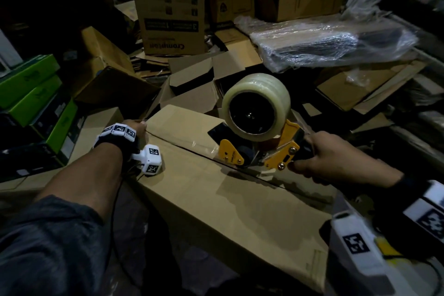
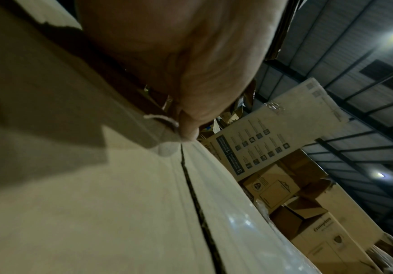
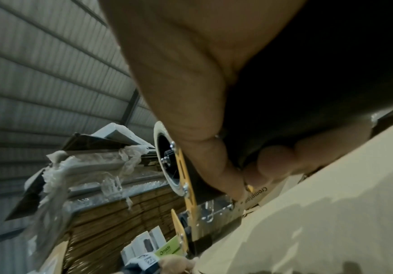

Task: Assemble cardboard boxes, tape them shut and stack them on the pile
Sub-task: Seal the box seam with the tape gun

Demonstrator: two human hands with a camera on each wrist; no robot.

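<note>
head view: the box (image 1: 240,199) lies in front of you, long and flat, its two top flaps meeting along a seam (image 1: 252,175) that runs from the far left end toward your right. your right hand (image 1: 336,158) is wrapped around the handle of the tape gun (image 1: 259,132), whose yellow front sits on the seam about midway along the box, the clear roll (image 1: 255,106) standing up above it. a strip of clear tape (image 1: 177,142) covers the seam between the gun and the far left end. your left hand (image 1: 135,131) is at that end, fingers curled over the edge of the box. green boxes (image 1: 36,94) are stacked to the left, and a plastic-wrapped bundle (image 1: 331,41) lies beyond the gun.

left wrist view: your left hand (image 2: 179,55) fills the top, and a fingertip (image 2: 189,131) presses on the box (image 2: 73,204) right at the end of the seam (image 2: 197,204), with glossy tape (image 2: 237,213) over it. printed cartons (image 2: 284,129) stand behind.

right wrist view: your right hand (image 3: 202,92) grips the black handle, thumb and fingers closed round it. the gun (image 3: 188,194) touches the box (image 3: 319,222) at its lower edge. your left hand (image 3: 176,263) shows at the bottom, small and blurred.
</note>
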